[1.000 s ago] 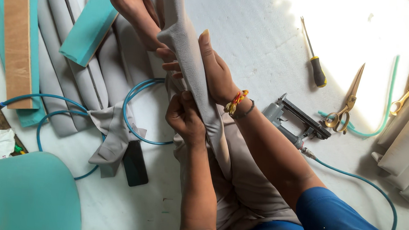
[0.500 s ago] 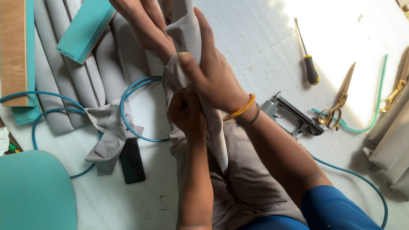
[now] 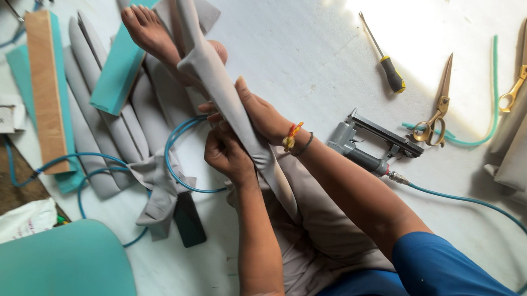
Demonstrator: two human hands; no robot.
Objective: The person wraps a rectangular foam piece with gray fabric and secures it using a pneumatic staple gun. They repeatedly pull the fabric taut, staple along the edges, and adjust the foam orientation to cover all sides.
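Note:
A long grey padded fabric strip (image 3: pixel 216 82) runs from my lap up over my bare foot (image 3: pixel 152 37). My right hand (image 3: pixel 259 115), with a thread band and a dark bangle at the wrist, clasps the strip from the right side near its middle. My left hand (image 3: pixel 227 155) grips the same strip from below and left, fingers curled around it. Loose grey cloth (image 3: pixel 307 228) lies over my lap under both forearms.
Several grey padded strips (image 3: pixel 97 115), teal foam pieces (image 3: pixel 124 50) and a wood-backed teal board (image 3: pixel 47 88) lie at left. A blue air hose (image 3: pixel 175 161) loops to a pneumatic stapler (image 3: pixel 366 144). A screwdriver (image 3: pixel 385 58), two brass scissors (image 3: pixel 436 112) and a black phone (image 3: pixel 188 222) lie nearby.
The view has drawn back, showing my foot and more of the strip. My right hand has slid down the strip toward my left hand; both keep their grip.

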